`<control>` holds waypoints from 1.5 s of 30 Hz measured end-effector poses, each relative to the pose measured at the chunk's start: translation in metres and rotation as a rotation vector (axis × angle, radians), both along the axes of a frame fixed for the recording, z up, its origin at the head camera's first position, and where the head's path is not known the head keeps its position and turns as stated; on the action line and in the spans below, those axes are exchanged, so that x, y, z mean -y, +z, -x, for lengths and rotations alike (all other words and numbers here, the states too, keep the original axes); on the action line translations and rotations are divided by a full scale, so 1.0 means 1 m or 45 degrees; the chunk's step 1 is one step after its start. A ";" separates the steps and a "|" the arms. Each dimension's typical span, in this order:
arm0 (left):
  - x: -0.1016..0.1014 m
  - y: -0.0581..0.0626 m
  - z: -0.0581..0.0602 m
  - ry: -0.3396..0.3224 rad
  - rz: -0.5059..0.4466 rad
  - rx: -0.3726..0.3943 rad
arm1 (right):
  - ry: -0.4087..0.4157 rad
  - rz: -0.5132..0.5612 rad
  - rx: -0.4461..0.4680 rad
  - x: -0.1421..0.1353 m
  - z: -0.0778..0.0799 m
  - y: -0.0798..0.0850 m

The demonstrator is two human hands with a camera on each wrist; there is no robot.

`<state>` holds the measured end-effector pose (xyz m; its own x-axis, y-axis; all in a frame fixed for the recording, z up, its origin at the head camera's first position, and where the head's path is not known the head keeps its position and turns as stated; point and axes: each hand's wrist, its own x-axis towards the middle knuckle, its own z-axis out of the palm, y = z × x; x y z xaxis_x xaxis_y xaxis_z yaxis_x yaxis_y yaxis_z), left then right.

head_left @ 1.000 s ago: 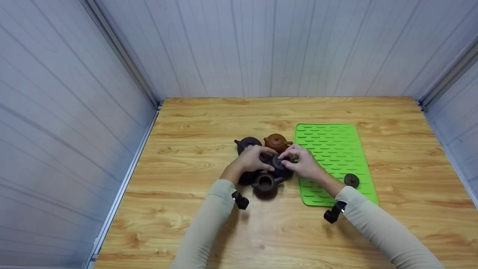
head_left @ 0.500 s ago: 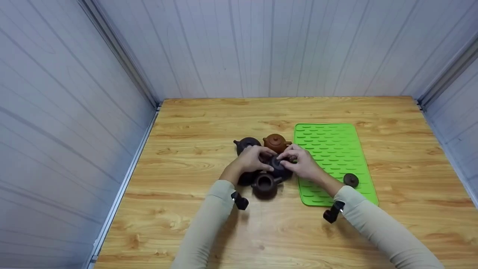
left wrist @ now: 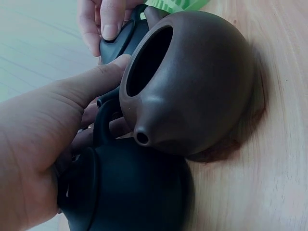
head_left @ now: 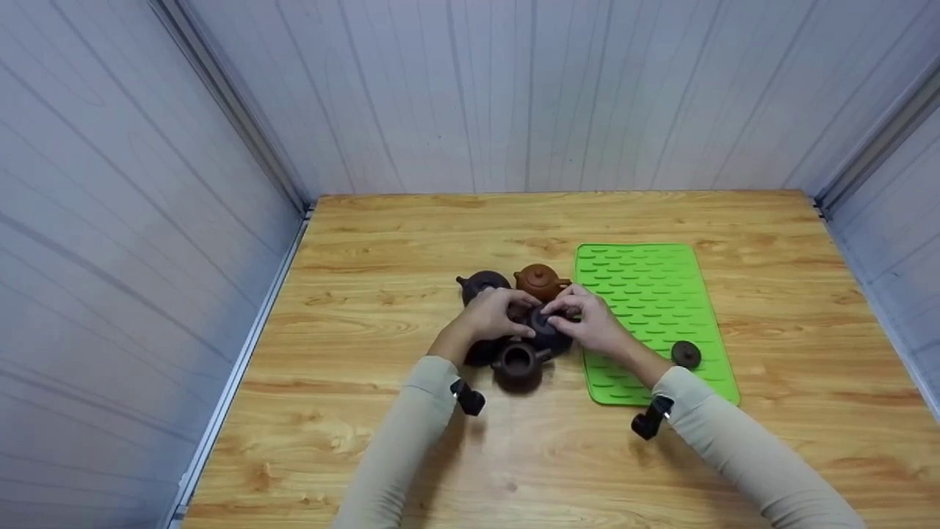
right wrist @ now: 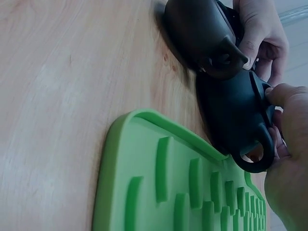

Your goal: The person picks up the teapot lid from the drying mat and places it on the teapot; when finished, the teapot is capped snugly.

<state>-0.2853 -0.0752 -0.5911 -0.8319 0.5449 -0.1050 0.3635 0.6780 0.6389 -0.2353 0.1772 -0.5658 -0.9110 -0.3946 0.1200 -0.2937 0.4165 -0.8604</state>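
A black teapot stands at the left edge of the green mat, between the two hands. My left hand steadies its spout side, thumb toward the front and fingers behind. From the right, my right hand pinches the lid on top with thumb and fingers; the knob is hidden by them. The black teapot's looped handle lies under the right hand. A brown teapot without a lid sits just in front, its round mouth uncovered. Below the left palm, another black teapot is partly covered.
Behind the hands stand an orange-brown lidded teapot and a dark teapot. A loose dark-brown round lid lies on the ridged green mat, near the right forearm. Pale panel walls enclose the wooden table.
Both hands stay at the black teapot in nearly the same pose. The right fingers shift slightly on the lid, and the whole head view has drifted a little.
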 end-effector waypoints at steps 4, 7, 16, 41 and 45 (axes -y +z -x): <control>0.004 0.019 -0.012 0.002 0.064 -0.087 | 0.002 0.003 0.007 0.003 0.000 -0.001; 0.010 0.030 -0.020 -0.002 0.039 -0.141 | 0.003 -0.007 0.000 0.005 0.001 0.000; 0.026 0.049 -0.051 0.068 -0.070 -0.273 | 0.019 -0.027 -0.032 0.004 0.002 0.004; 0.041 0.036 -0.123 0.243 -0.248 -0.662 | 0.027 -0.047 -0.015 0.002 0.000 0.005; 0.042 0.030 -0.129 0.216 -0.237 -0.691 | 0.032 -0.028 -0.033 0.002 0.000 0.004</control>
<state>-0.1562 -0.1169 -0.5607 -0.8167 0.3683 0.4442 0.5679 0.6493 0.5058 -0.2350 0.1756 -0.5617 -0.8975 -0.4201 0.1345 -0.3263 0.4271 -0.8433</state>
